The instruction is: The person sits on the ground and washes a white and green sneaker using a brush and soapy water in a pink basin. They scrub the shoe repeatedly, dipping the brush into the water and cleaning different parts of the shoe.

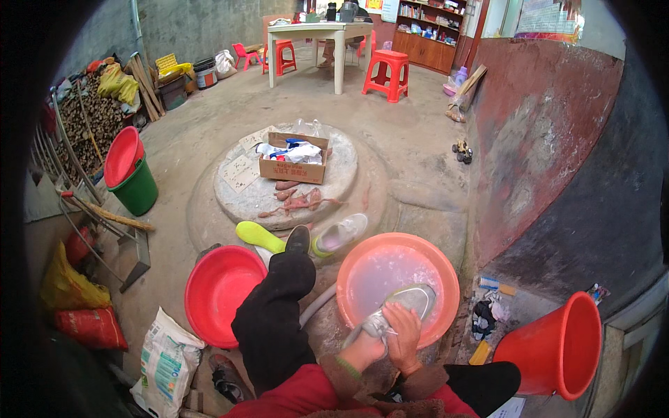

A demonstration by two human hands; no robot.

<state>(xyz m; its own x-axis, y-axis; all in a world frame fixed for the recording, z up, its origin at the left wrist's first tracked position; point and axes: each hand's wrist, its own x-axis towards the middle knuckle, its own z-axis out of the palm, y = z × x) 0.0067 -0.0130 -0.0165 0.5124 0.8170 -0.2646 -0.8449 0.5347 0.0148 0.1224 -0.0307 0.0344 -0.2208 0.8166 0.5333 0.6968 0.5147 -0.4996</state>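
And here's the grey shoe (pixel 420 298), angled over the orange basin (pixel 453 285) and its cloudy water (pixel 376 270), long axis running from heel at lower left to toe at upper right. The right hand (pixel 404 336) is nearer the toe, fingers laid across the upper, gripping or merely pressing, I can't tell; the left hand (pixel 362 350) meets the heel end, its fingers hidden, their hold unreadable.

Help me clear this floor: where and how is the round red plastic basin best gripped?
Probably grip the round red plastic basin by its left rim, coming from the left: the open top leaves that edge exposed, while the black-trousered leg crowds its right side.
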